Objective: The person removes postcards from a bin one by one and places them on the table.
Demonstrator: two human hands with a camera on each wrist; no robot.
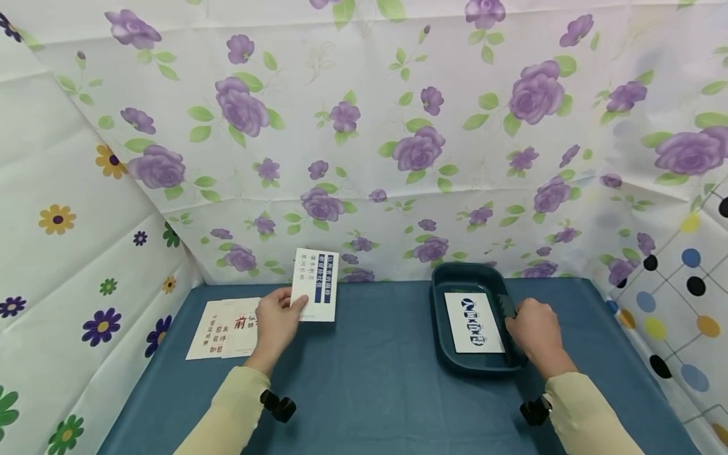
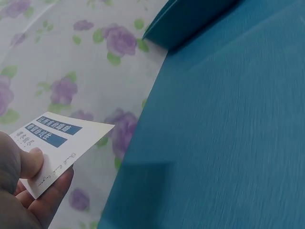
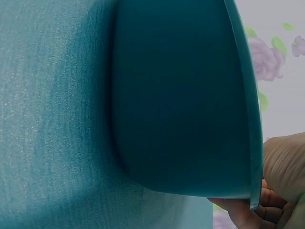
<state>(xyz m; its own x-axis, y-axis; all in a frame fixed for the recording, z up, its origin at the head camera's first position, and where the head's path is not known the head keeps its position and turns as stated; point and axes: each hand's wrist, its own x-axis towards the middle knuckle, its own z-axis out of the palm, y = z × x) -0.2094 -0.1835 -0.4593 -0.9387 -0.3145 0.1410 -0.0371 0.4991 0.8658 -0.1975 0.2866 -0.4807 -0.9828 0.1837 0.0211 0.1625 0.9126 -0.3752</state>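
My left hand [image 1: 280, 323] pinches a white card [image 1: 315, 284], thumb on the printed face and fingers behind. Two dark blue bands of white characters [image 2: 52, 130] mark the card, with handwriting along one edge in the left wrist view. The card is raised above the table, its top overlapping the flowered backdrop. On the right, my right hand [image 1: 536, 335] grips the right rim of a dark teal tray [image 1: 455, 362], also seen from its side wall [image 3: 186, 95]. Inside the tray lies a white card with dark lettering [image 1: 474, 322]. A dark strip [image 1: 507, 313] runs along the tray's right inner side.
Two overlapping cream cards [image 1: 206, 335] with red and dark characters lie at the table's left, partly behind my left hand. A blue cloth [image 1: 375, 379] covers the table. Flowered sheeting [image 1: 364, 158] stands along the back, with patterned sheets on both sides.
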